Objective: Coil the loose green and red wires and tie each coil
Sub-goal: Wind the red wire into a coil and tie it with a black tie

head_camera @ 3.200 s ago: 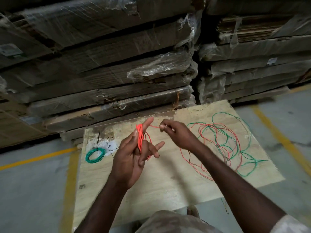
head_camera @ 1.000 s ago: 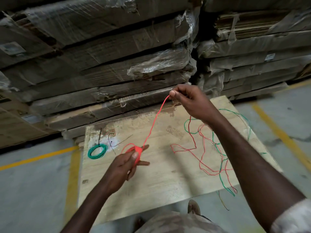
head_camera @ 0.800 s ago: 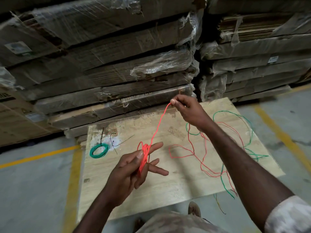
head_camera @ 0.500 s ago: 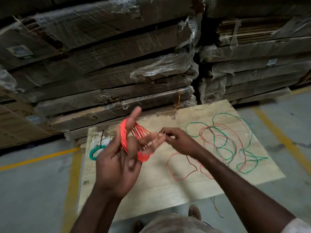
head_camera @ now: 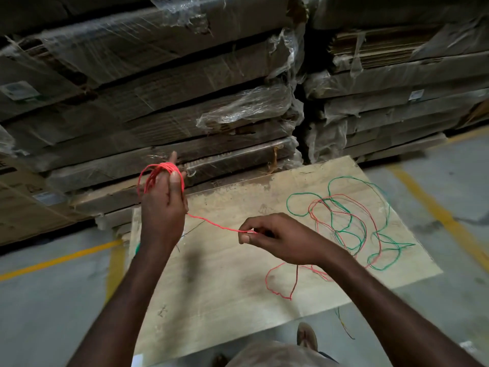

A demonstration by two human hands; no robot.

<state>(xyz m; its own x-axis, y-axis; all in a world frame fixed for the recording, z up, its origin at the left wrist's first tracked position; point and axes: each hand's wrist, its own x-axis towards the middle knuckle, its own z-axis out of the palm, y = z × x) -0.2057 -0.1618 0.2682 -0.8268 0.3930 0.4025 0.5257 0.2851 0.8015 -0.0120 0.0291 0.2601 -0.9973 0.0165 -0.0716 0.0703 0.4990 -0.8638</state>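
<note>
My left hand [head_camera: 162, 207] is raised over the board's far left corner with a red wire coil [head_camera: 158, 174] wound round its fingers. A red strand [head_camera: 211, 223] runs from that hand down to my right hand [head_camera: 277, 238], which pinches it over the middle of the wooden board [head_camera: 225, 287]. Loose red wire [head_camera: 280, 284] trails on the board below my right wrist. A tangle of loose green and red wires [head_camera: 344, 221] lies on the board's right part. My left forearm hides the green coil except for a sliver [head_camera: 137, 249].
Shrink-wrapped stacks of flat cartons [head_camera: 185, 88] rise right behind the board. Grey concrete floor with yellow lines [head_camera: 436, 213] surrounds it. A thin dark wire [head_camera: 344, 327] hangs off the board's near edge by my shoe [head_camera: 307, 337].
My left hand has risen and turned its back to me, the red coil now round its fingers. My right hand dropped toward the board's middle, drawing the red strand taut between both hands.
</note>
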